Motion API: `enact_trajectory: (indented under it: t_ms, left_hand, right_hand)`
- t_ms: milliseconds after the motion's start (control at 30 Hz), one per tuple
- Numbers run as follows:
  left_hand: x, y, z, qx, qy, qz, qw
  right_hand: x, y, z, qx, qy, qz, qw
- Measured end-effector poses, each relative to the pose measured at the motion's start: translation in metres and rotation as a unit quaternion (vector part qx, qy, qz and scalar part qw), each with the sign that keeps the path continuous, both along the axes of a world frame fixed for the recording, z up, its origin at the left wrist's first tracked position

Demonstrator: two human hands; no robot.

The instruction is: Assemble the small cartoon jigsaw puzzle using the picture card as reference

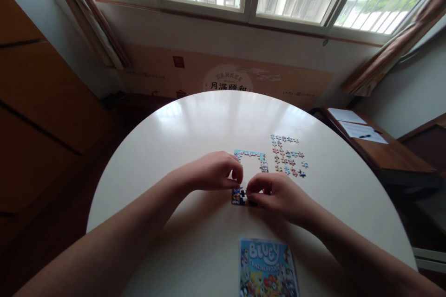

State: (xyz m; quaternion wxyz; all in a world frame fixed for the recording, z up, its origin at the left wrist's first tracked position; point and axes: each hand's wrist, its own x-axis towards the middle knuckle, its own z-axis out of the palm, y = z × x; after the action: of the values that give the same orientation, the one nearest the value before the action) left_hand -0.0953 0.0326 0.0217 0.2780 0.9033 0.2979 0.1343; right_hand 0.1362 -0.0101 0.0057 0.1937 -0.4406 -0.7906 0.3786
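Note:
A partly assembled jigsaw puzzle (250, 153) lies on the white round table, its border joined around a bare middle. At its left side is my left hand (225, 171), fingers curled with thumb and fingertips close together over the border. My right hand (268, 190) covers the lower right of the puzzle, its fingers pinched at a small piece near the bottom edge. What the left fingertips hold, if anything, is too small to tell. Loose puzzle pieces (286, 158) are spread in rows to the right of the puzzle.
A Bluey picture sheet or box (267, 267) lies near the front of the round table (167, 134). At the right, a wooden desk (376, 153) bears papers (362, 131) and a pen. Windows and curtains stand behind, an orange cabinet (42, 102) at the left.

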Motion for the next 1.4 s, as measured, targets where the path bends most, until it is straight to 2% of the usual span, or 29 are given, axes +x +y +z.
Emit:
enact_trajectory:
  t_ms: [267,700,900,1167,1400]
  left_hand:
    - [0.003,0.002,-0.006,-0.039,0.021,-0.01,0.999]
    - [0.006,0.002,-0.009,-0.023,0.044,0.008,0.999]
    - [0.006,0.002,-0.009,-0.025,0.05,0.014,0.998]
    - [0.008,0.0,-0.004,-0.041,0.061,0.028,0.997]
    - [0.01,0.0,-0.002,-0.03,0.072,0.02,0.997]
  right_hand:
    - [-0.004,-0.001,0.001,0.007,-0.027,-0.012,1.0]
    - [-0.004,0.0,0.0,0.068,-0.02,0.012,0.997]
    - [0.01,0.006,0.003,0.105,-0.031,0.026,0.994]
    - [0.023,0.008,0.008,0.17,-0.119,0.145,0.968]
    - [0.02,0.006,0.01,0.191,-0.139,0.181,0.955]
